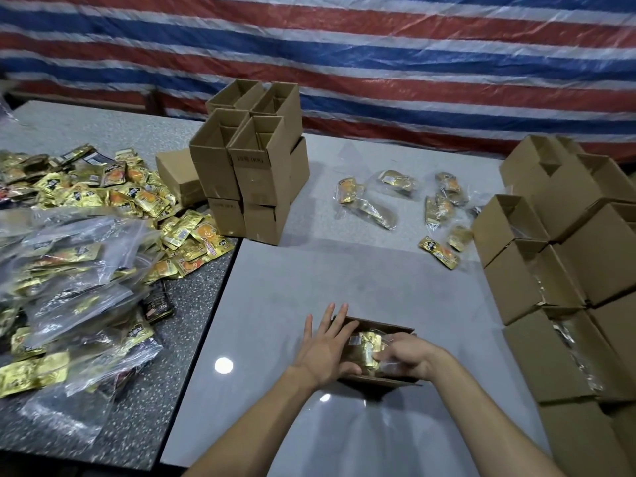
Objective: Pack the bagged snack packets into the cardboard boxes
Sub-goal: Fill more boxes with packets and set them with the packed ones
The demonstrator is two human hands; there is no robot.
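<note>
The clear bag of gold snack packets (365,346) sits in the mouth of a small open cardboard box (378,326) on the pale grey table (275,304), near its front edge. The left hand (325,347) is flat and spread, fingers straight. Its palm lies against the box's left end and its thumb at the near corner, bracing it. The right hand (407,356) has its fingers curled over the bag's right end and bears down on it; blur hides exactly how the fingertips pinch.

The bag looks light and soft: thin, slippery film around several stiff-edged foil packets that can slide over each other. Squeezing the film alone would likely let it slip or bunch. A better hold is through the film onto the packets at the 2 ends, with a press on the flat middle to seat it. Nothing looks fragile, though the film could snag on the box rim. The box seems light and thin-walled, so it would probably skid or buckle unless braced from the side.

The bag's long axis runs left to right, parallel to the box's long axis, broad face up. Which end carries the bag's opening I cannot tell. The box opens upward.

More bagged packets (368,201) lie well apart on the far part of the table, between the stack of empty boxes (247,166) and the boxes at right (568,270).
</note>
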